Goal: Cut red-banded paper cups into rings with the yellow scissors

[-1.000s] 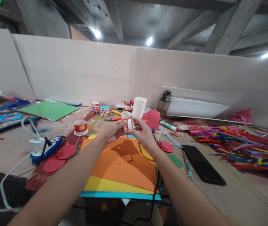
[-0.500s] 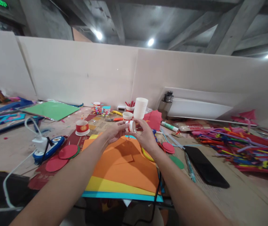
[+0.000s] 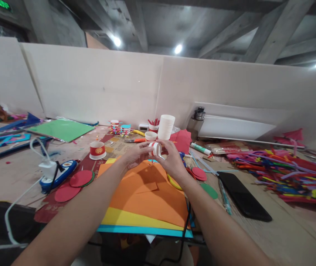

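Note:
Both of my hands hold a small white paper cup with a red band (image 3: pixel 155 148) above a stack of orange, yellow and blue paper sheets (image 3: pixel 146 195). My left hand (image 3: pixel 135 155) pinches the cup from the left with its fingertips. My right hand (image 3: pixel 171 159) grips it from the right, fingers curled round it. The cup lies on its side, its open end toward the right. Behind the hands stand a tall stack of white cups (image 3: pixel 166 127) and a low white cup (image 3: pixel 150 136).
A red-banded cup (image 3: pixel 96 150), red paper discs (image 3: pixel 74 183) and a blue device with a white charger (image 3: pixel 55 173) lie to the left. A black phone (image 3: pixel 243 195) and a heap of coloured pipe cleaners (image 3: pixel 285 173) lie to the right. A green sheet (image 3: pixel 60 129) sits far left.
The hands and the cup have stayed almost in place; the cup has turned slightly between the fingers. The view has shifted a little.

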Tool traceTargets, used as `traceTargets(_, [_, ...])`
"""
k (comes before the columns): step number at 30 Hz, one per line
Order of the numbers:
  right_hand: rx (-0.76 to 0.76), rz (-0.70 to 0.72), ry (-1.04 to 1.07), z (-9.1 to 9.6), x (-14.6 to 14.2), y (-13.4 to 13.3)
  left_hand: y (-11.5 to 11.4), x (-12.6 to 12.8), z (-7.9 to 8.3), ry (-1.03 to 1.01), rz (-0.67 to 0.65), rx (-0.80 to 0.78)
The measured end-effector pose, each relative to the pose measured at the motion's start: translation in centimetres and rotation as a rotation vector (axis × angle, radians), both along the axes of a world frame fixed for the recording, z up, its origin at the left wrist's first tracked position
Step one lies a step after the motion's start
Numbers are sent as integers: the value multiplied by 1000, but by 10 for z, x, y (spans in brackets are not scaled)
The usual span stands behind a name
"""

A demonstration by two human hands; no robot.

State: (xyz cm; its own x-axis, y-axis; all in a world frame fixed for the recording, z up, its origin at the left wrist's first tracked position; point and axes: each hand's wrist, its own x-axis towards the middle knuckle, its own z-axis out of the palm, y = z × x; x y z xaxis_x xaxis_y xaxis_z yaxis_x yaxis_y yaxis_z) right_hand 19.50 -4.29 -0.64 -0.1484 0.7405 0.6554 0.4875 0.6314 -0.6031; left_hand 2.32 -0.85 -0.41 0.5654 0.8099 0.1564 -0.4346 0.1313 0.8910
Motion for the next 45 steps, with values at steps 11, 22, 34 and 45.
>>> traceTargets(11, [-17,11,36,5,-2,-4,-1,1,0,24,14,14])
traceTargets(22, [12,40,37,4,-3,-4,3,1,-4,2,59,113])
traceTargets(34, [7,56,72,4,-4,-5,-4,1,2,27,116,187])
traceTargets(45, [-64,61,139,3,-5,-3,-3,3,3,17,102,73])
